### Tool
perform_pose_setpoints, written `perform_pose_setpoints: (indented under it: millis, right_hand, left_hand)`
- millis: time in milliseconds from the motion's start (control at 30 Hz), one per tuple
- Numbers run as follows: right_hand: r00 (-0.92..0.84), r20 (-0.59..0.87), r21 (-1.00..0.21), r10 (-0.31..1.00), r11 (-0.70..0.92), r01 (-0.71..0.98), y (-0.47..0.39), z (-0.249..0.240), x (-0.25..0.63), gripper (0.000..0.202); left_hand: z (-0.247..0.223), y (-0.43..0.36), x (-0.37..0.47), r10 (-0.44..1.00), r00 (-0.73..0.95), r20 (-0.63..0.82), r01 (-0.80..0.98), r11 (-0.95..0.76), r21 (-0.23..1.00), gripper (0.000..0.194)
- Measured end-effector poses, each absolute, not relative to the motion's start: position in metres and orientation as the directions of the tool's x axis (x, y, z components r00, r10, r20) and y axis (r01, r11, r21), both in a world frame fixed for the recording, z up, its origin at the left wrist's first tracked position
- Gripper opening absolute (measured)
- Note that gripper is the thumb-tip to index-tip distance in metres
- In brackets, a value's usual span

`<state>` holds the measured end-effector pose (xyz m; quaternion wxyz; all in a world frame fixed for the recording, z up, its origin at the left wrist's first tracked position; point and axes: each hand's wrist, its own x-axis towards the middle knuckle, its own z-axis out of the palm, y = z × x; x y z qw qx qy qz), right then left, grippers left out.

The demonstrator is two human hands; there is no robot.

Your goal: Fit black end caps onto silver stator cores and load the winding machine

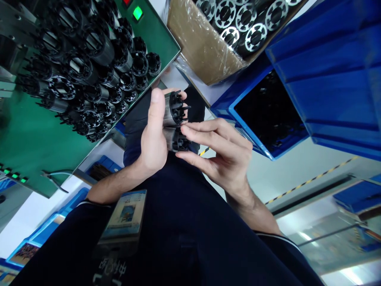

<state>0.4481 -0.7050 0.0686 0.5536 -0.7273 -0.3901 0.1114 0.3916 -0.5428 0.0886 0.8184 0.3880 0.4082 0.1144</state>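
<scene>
Two short metal cylinders with black pronged ends are held one beside the other in front of the dark shirt. My left hand (154, 135) is wrapped round them, its thumb up along the left side and some fingertips showing behind the upper cylinder (175, 108). The thumb and fingertips of my right hand (222, 149) touch the black end of the lower cylinder (177, 139), closed on its rim. The cylinders' black prongs point to the right. Part of the far side of both cylinders is hidden by my left hand.
Many similar cylinders (102, 47) are stacked on a green-topped bench (32, 131) at the left, with pliers (56, 178) near its edge. A plastic-lined cardboard box (202, 47) holds metal cylinders at the top. At the right stands a blue bin (253, 139) with dark contents.
</scene>
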Motion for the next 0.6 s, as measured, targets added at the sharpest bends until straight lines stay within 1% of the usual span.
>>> perform_pose_setpoints:
  millis: [100,200,300,400,467,533,600]
  right_hand:
    - [0.656,0.238,-0.913,0.716,-0.066,0.404,-0.706,0.070,0.454,0.063]
    - [0.652,0.185,-0.939,0.735,-0.063,0.338,-0.706,0.069,0.456,0.061]
    - [0.660,0.197,-0.920,0.725,-0.097,0.380,-0.704,0.068,0.451,0.063]
    - [0.677,0.193,-0.905,0.710,-0.138,0.403,-0.697,0.064,0.444,0.057]
    - [0.693,0.241,-0.894,0.679,-0.122,0.431,-0.689,0.058,0.440,0.057]
    - [0.722,0.349,-0.869,0.598,-0.083,0.488,-0.682,0.048,0.436,0.059]
    - [0.738,0.420,-0.842,0.529,-0.077,0.534,-0.681,0.038,0.436,0.053]
  left_hand:
    - [0.089,-0.542,0.392,0.455,0.653,-0.605,0.115,0.730,0.673,0.059]
    - [0.089,-0.541,0.393,0.417,0.654,-0.631,0.116,0.769,0.628,0.048]
    - [0.087,-0.541,0.393,0.439,0.650,-0.620,0.094,0.764,0.639,0.046]
    - [0.085,-0.538,0.393,0.440,0.646,-0.624,0.074,0.777,0.625,0.046]
    - [0.087,-0.534,0.392,0.396,0.640,-0.659,0.104,0.805,0.585,0.040]
    - [0.091,-0.530,0.389,0.343,0.641,-0.687,0.154,0.819,0.552,0.038]
    - [0.095,-0.526,0.382,0.310,0.667,-0.678,0.199,0.802,0.563,0.037]
